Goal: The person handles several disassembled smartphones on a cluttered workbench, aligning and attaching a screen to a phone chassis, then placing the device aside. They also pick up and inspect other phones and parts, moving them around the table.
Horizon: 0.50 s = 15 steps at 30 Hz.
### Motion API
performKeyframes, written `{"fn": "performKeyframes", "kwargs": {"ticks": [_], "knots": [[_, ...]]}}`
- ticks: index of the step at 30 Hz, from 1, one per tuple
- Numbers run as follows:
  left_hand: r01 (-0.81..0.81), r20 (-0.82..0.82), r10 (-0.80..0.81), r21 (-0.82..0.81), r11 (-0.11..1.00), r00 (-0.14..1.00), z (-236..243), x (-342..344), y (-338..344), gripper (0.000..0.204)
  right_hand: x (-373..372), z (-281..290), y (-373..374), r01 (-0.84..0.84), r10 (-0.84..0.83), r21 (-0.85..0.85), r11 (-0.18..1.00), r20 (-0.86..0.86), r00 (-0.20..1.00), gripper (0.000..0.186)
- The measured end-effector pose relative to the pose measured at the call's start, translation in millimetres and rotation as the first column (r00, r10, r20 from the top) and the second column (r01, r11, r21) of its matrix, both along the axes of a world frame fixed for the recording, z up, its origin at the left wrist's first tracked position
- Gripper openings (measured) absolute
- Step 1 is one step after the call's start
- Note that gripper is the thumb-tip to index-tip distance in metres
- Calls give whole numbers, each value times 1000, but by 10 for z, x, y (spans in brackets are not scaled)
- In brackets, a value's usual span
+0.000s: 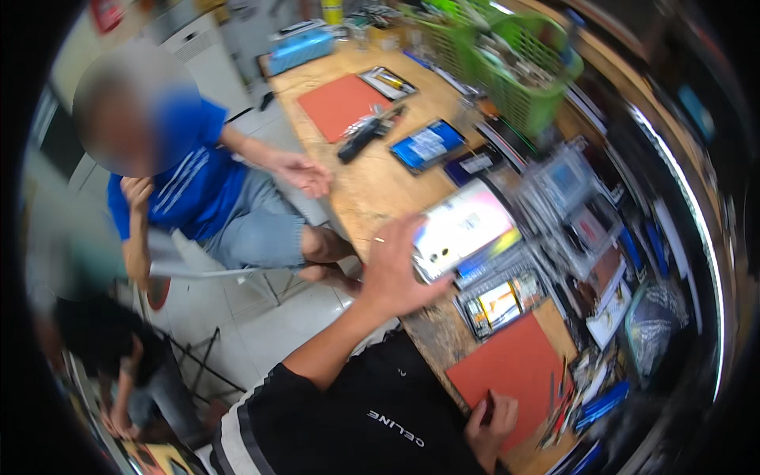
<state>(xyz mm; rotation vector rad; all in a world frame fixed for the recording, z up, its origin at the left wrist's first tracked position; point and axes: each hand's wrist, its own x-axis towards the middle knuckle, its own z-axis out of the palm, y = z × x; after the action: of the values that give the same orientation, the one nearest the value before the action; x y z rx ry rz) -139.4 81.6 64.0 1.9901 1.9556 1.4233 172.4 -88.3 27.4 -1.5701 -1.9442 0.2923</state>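
My left hand [392, 265] grips a smartphone [467, 226] by its near end, above the workbench. The phone's back is pale, shiny and rainbow-tinted, with dark round camera spots near my fingers. Just beyond it, on the bench, lies an opened phone [500, 305] with its inner parts and a bright battery showing. My right hand [492, 423] rests at the edge of a red work mat [507, 360], its fingers curled; something small and dark may be between thumb and finger, too unclear to name.
A phone with a blue face [427, 146], a black-handled tool [362, 138] and a second red mat [342, 104] lie farther along. Green baskets [526, 99], plastic cases [566, 190] and loose hand tools [590, 400] crowd the right side. A person in blue [186, 182] sits opposite, one palm out.
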Motion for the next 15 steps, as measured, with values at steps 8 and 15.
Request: {"fn": "performKeyframes", "kwargs": {"ticks": [8,15], "knots": [[5,76,-3,-22,1000,997,-2,16,47,94,14,-36,88,-53,55,179,982,-3,998,25],[-33,32,31,38,999,999,-133,171,72,93,172,-113,-43,-21,24,54,998,-52,998,25]]}}
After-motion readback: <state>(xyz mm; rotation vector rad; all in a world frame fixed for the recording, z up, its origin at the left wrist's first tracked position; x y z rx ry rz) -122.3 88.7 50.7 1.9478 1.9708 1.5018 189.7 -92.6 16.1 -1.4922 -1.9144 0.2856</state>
